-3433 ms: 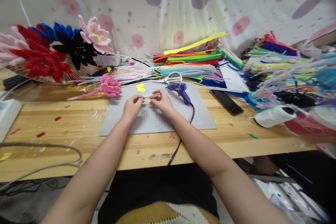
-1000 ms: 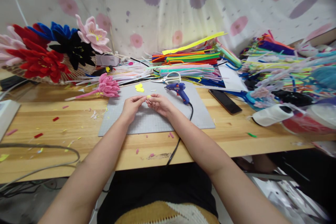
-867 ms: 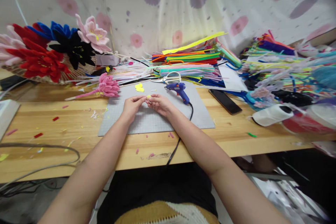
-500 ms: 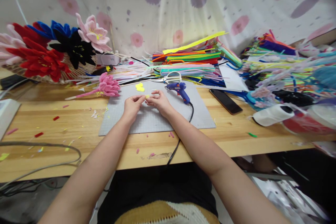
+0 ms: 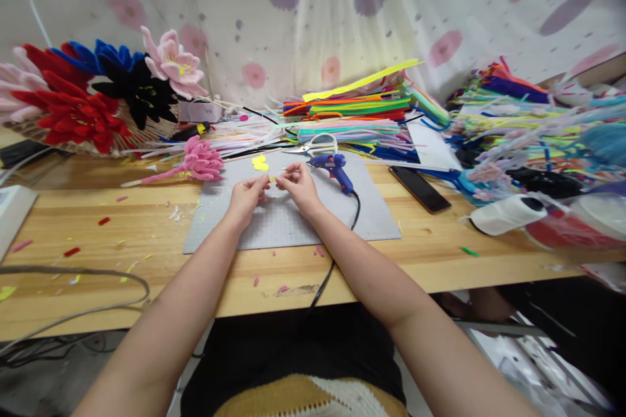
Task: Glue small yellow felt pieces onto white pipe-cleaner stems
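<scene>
Over the grey cutting mat (image 5: 274, 225), my left hand (image 5: 248, 199) and my right hand (image 5: 300, 190) face each other, fingertips nearly meeting. Between their pinched fingers is a small yellow piece (image 5: 273, 179), too small to make out clearly. Just beyond the left fingers, some yellow pieces (image 5: 259, 163) lie on the mat. A blue glue gun (image 5: 332, 169) rests right of my right hand, its black cord running toward the front edge. Scissors (image 5: 320, 143) lie behind it. To the left is a pink pipe-cleaner flower (image 5: 201, 159) with a pink stem.
Bundles of coloured pipe cleaners (image 5: 347, 111) line the back. Fuzzy flowers (image 5: 83, 117) stand at back left. On the right are a phone (image 5: 419, 189) and a white bottle-like object (image 5: 508, 214). A grey cable (image 5: 98, 268) and scraps lie on the left of the wooden table (image 5: 161, 215).
My fingertips have drawn slightly apart, and more of the yellow piece shows between them. The right fingers have curled in more. Everything else on the table stays put.
</scene>
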Demonstrator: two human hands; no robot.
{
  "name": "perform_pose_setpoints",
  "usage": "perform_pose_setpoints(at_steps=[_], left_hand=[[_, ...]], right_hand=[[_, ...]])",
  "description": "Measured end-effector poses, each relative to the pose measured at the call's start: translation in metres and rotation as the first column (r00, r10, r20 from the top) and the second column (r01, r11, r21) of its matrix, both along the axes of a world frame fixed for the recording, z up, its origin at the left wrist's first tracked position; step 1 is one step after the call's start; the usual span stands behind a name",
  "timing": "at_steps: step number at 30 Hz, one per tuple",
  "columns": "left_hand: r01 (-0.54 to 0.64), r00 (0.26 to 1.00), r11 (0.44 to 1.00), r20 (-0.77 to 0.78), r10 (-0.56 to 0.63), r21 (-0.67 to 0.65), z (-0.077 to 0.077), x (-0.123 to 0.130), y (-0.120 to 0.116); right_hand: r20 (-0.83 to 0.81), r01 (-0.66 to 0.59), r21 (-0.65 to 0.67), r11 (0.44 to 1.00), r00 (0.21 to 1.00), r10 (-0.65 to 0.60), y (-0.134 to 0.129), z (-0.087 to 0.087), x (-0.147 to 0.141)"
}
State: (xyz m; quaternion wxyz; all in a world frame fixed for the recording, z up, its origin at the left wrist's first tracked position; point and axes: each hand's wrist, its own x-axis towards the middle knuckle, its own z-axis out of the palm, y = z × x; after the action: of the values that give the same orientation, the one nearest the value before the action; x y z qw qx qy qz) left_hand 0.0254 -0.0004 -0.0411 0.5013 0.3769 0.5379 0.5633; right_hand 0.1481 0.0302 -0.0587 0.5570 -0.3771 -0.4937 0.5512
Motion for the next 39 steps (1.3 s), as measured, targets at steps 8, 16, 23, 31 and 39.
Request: perform_pose_setpoints(at_steps=[8, 16, 23, 31, 39], left_hand=[[0.024, 0.997, 0.999, -0.081, -0.021, 0.036, -0.004, 0.000, 0.001], [0.026, 0.996, 0.999, -0.085, -0.023, 0.038, -0.006, 0.001, 0.003], [-0.004, 1.000, 1.000, 0.016, 0.004, -0.009, -0.007, 0.002, 0.005], [0.000, 0.995, 0.999, 0.097, 0.004, -0.045, 0.001, 0.004, 0.001], [0.057, 0.976, 0.996, 0.215, -0.042, -0.064, 0.006, 0.002, 0.000]], right_hand=[[0.014, 0.004, 0.011, 1.000, 1.000, -0.004, -0.003, 0.001, -0.002], [-0.011, 0.060, 0.005, 0.998, 0.998, -0.060, -0.001, 0.001, -0.002], [0.022, 0.042, 0.025, 0.999, 0.999, -0.042, -0.001, 0.000, -0.002], [0.001, 0.008, 0.029, 1.000, 1.000, -0.008, -0.002, 0.001, -0.002], [-0.012, 0.009, 0.016, 1.000, 1.000, -0.009, -0.002, 0.001, -0.002]])
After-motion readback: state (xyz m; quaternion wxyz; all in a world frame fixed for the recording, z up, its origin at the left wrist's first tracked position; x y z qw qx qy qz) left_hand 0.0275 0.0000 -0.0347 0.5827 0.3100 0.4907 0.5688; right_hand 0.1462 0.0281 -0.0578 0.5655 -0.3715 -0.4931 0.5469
